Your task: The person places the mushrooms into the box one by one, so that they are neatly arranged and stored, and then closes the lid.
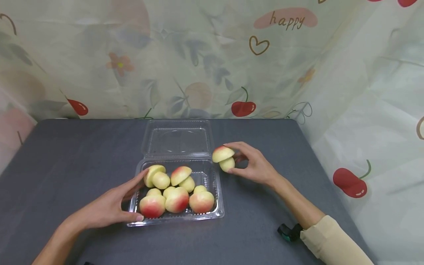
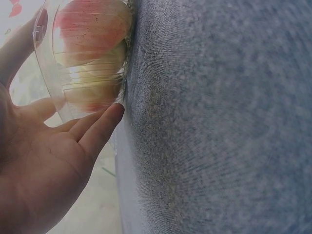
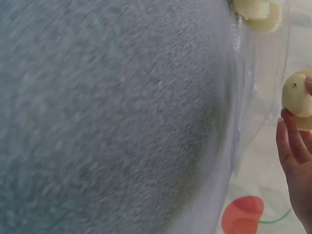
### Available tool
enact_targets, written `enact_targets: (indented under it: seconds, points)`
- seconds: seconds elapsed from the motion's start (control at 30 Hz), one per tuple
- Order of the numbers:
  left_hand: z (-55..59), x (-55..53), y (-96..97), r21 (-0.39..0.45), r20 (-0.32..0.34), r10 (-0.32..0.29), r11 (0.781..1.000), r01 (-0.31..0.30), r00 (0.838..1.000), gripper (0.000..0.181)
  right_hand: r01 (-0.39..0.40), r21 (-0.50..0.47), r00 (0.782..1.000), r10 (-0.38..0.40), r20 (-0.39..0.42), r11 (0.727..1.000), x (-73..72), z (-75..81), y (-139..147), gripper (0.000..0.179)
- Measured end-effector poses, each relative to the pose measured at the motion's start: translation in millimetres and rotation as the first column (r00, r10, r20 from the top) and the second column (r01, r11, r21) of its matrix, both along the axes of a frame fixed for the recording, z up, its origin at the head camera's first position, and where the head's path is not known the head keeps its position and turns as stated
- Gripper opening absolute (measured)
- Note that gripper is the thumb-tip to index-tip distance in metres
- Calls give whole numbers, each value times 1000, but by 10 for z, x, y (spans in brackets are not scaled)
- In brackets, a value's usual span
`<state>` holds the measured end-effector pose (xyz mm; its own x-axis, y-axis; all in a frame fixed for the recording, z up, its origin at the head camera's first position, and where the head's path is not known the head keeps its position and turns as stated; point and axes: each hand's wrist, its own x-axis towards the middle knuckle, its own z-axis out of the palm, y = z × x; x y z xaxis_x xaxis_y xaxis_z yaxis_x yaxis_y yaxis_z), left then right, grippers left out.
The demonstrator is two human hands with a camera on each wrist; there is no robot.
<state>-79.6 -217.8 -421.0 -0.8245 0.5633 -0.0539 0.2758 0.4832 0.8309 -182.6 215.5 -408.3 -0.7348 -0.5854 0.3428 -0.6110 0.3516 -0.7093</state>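
My right hand (image 1: pixel 255 163) pinches a mushroom-shaped piece (image 1: pixel 223 155) with a red-and-yellow cap and a pale stem, held beside the right rim of a clear plastic clamshell box (image 1: pixel 175 218). The same piece (image 3: pixel 295 95) shows at the edge of the right wrist view. At the box's left side, my left hand (image 1: pixel 107 204) holds it, thumb on the front corner and fingers along the left wall. In the left wrist view, fingertips (image 2: pixel 114 111) touch the clear wall. Several similar mushroom pieces (image 1: pixel 200 202) lie inside the box, some caps forward, others tilted sideways.
The box's clear lid (image 1: pixel 179 141) lies folded back behind it on the dark grey table (image 1: pixel 82 154). A printed curtain (image 1: pixel 212 59) hangs behind the table and along the right side. A black strap (image 1: pixel 289 232) is near the right sleeve.
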Motion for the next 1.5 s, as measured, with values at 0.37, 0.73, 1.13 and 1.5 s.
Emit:
enact_targets:
  seconds: [0.37, 0.73, 1.13, 1.5]
  points:
    - [29, -19, 1, 14, 33, -7, 1000, 7, 999, 116, -56, -27, 998, 56, 3, 998, 22, 104, -187, 70]
    - [27, -8, 6, 44, 42, -16, 999, 15, 999, 115, -69, -16, 997, 69, 20, 998, 53, 55, -350, 72]
    - [14, -4, -2, 10, 70, 12, 1000, -12, 997, 117, -87, 75, 991, 94, -98, 993, 65, -39, -461, 68]
    - [10, -6, -6, 27, 86, 8, 1000, -11, 996, 117, -74, 135, 973, 101, -209, 988, 85, -142, -539, 69]
